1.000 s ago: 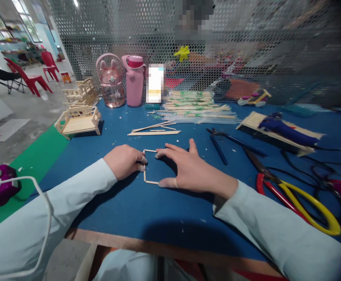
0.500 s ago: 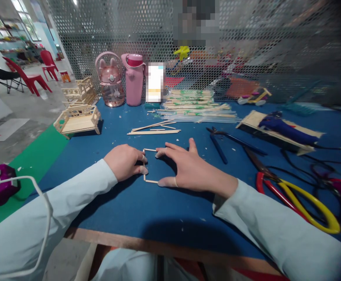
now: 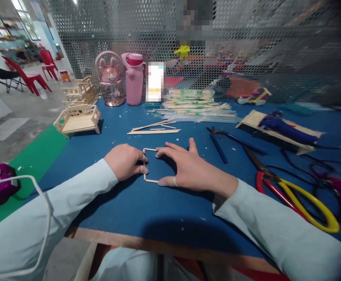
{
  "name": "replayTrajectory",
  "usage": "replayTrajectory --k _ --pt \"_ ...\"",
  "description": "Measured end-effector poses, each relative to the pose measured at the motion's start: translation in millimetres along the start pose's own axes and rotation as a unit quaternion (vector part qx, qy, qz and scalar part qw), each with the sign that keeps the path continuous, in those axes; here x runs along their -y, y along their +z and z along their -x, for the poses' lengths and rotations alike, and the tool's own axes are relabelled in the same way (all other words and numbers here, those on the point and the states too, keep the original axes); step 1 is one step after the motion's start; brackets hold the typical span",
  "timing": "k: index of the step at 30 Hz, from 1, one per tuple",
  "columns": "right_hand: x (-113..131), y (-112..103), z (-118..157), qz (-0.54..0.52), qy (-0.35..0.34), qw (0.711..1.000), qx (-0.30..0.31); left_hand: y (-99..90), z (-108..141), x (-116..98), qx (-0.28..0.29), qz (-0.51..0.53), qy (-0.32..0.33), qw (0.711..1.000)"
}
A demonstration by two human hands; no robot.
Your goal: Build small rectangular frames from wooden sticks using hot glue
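Note:
Thin wooden sticks form a small three-sided frame (image 3: 151, 180) lying on the blue tabletop between my hands. At its left side, my left hand (image 3: 125, 162) has thumb and index finger on the short upright stick, covering part of it. My right hand (image 3: 188, 166) spans the frame's right end, thumb on the near stick and a fingertip on the far one; its fingers hide those stick ends. Pale coverings wrap several fingertips. Beyond the hands lie loose wooden sticks (image 3: 154, 132). Blue-handled pliers (image 3: 217, 144) rest past my right hand.
Scissors (image 3: 287, 195) with red and yellow handles lie by my right sleeve. A blue tool rests on a wooden stand (image 3: 249, 119). Bagged sticks (image 3: 193, 103), a phone (image 3: 154, 82), two pink bottles (image 3: 134, 82) and a miniature wooden bed (image 3: 79, 120) stand farther back.
Hardly anything differs. Both hands keep their places on the stick frame, and the view shifts only very slightly.

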State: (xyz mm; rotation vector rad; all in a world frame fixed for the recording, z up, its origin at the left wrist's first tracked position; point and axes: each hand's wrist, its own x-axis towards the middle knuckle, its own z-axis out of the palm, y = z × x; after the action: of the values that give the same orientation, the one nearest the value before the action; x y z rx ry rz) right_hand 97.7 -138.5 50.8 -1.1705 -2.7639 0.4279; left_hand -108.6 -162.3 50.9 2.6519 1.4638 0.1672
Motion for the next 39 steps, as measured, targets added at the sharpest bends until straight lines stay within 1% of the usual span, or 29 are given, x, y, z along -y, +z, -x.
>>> replayTrajectory --k 21,31,39 --pt "2.5 -2.0 -0.4 -0.005 0.01 1.0 0.012 0.4 -0.5 0.2 0.0 -0.003 -0.001 1.0" --pt "1.4 -0.9 -1.0 -0.006 0.009 1.0 0.008 -0.4 -0.5 -1.3 0.004 0.004 -0.007 1.0" --pt "1.5 -0.5 -1.3 -0.001 0.008 1.0 0.006 0.0 -0.2 -1.7 -0.028 0.031 0.016 0.999"
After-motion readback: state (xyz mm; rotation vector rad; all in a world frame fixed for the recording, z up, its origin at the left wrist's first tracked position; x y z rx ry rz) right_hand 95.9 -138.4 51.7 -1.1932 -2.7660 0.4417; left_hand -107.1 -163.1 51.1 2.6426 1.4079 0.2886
